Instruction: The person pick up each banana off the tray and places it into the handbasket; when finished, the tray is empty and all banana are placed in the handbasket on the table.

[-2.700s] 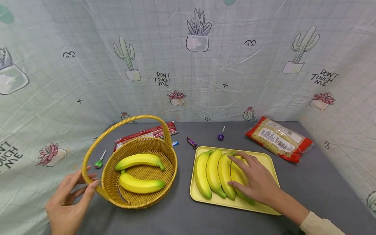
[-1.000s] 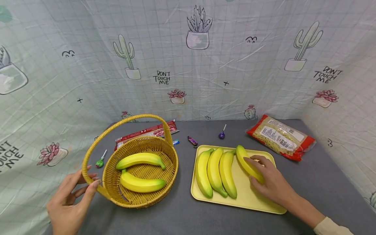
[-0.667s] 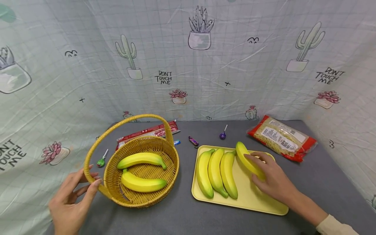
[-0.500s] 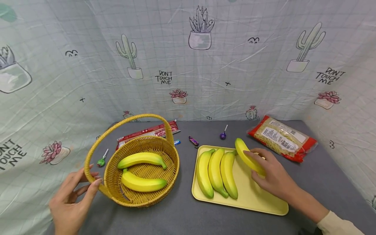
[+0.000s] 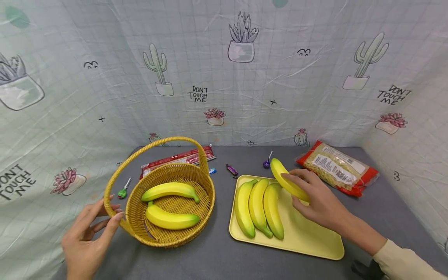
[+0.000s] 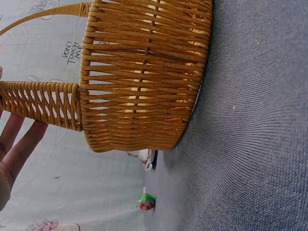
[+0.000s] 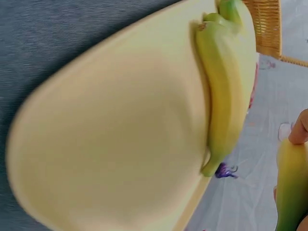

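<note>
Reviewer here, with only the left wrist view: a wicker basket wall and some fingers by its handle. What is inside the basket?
Observer: Two bananas lie in the basket, one behind the other.
Reviewer: And the other hand?
Observer: The right hand grips a banana lifted above the yellow tray.
Reviewer: Is anything left on that tray?
Observer: Three bananas lie side by side at its left end.
Reviewer: Is the left hand gripping the handle?
Observer: The left hand has straight fingers resting against the handle's base.
</note>
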A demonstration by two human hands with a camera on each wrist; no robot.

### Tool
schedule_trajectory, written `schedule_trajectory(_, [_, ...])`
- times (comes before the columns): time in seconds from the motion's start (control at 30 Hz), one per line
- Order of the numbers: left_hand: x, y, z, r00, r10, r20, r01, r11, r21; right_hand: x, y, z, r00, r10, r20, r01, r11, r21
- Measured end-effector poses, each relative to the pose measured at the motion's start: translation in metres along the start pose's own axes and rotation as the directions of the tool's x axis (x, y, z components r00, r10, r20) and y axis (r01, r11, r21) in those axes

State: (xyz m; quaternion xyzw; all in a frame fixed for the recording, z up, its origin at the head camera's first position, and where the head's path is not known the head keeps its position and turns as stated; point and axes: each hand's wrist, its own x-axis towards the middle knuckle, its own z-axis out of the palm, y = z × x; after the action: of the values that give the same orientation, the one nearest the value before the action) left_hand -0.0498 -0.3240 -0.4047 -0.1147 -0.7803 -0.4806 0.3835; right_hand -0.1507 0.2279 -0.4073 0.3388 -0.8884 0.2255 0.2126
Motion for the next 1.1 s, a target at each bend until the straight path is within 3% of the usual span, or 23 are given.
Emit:
schedule_trajectory(0.37, [0.002, 0.001, 0.004, 1.000, 0.026, 0.005, -0.025, 0.999, -0.023, 0.028, -0.014, -0.001, 0.997, -0.075, 0.013, 0.074, 0.997, 0.024])
schedule_trajectory(0.6, [-0.001, 0.003, 0.002, 1.000, -0.023, -0.007, 0.023, 0.998, 0.062, 0.045, -0.032, 0.001, 0.992, -0.121, 0.038, 0.117, 0.989, 0.086])
schedule_trajectory(0.9, [0.001, 0.002, 0.002, 1.000, -0.007, 0.024, 0.006, 0.999, 0.053, 0.059, -0.054, 0.003, 0.986, -0.152, 0.066, 0.143, 0.982, 0.123])
schedule_trajectory(1.1, [-0.001, 0.007, 0.001, 0.999, -0.050, 0.013, 0.048, 0.994, 0.093, 0.071, -0.065, 0.005, 0.975, -0.207, 0.083, 0.195, 0.971, 0.137])
